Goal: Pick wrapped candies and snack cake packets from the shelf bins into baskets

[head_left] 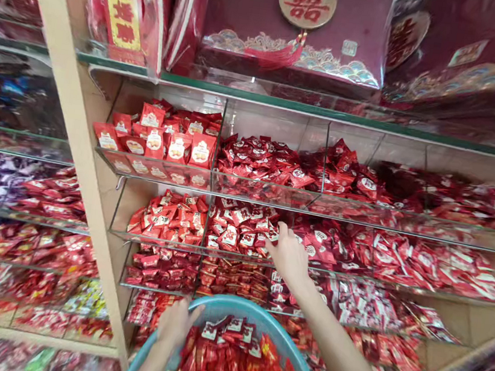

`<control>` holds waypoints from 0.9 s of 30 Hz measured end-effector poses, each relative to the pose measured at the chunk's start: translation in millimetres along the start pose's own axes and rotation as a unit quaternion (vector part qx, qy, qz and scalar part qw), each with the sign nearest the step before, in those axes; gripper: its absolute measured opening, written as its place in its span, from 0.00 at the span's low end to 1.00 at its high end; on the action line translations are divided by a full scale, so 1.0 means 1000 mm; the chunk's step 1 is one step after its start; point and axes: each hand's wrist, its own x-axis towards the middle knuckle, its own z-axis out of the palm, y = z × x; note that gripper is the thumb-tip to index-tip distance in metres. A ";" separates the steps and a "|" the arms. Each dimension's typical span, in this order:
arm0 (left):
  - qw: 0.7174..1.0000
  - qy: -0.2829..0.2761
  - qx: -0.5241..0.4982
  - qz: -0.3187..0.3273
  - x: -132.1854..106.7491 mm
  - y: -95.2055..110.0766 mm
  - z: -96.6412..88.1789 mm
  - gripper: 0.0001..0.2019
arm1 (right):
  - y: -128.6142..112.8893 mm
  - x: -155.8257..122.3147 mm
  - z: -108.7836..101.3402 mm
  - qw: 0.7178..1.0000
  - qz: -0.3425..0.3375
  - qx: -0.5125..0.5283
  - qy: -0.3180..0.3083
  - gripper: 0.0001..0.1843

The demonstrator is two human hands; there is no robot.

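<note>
A light-blue plastic basin (258, 310) full of red and orange wrapped candies (229, 359) is at the bottom middle. My left hand (172, 324), slightly blurred, is closed on its left rim, with the thumb toward the inside. My right hand (289, 253) reaches over the basin to a glass shelf. Its thumb and forefinger close around a red-and-white candy packet (272, 235) at the edge of a heap of similar packets (237, 230). The other fingers of this hand are partly hidden.
Glass shelves (256, 191) with upright dividers hold several heaps of red packets. Dark red gift bags (251, 16) stand on the top shelf (285, 106). A pale wooden post (78, 120) separates the left shelves, which hold purple, blue and red sweets.
</note>
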 end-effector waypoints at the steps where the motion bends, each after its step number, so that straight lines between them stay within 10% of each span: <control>1: 1.000 -0.002 -0.001 -0.001 0.000 0.000 0.000 0.24 | 0.000 -0.001 -0.003 1.000 0.000 -0.005 0.000 0.22; 27: 1.000 -0.005 0.001 0.003 0.002 0.001 -0.003 0.21 | 0.009 -0.008 -0.025 0.996 -0.032 -0.084 0.014 0.17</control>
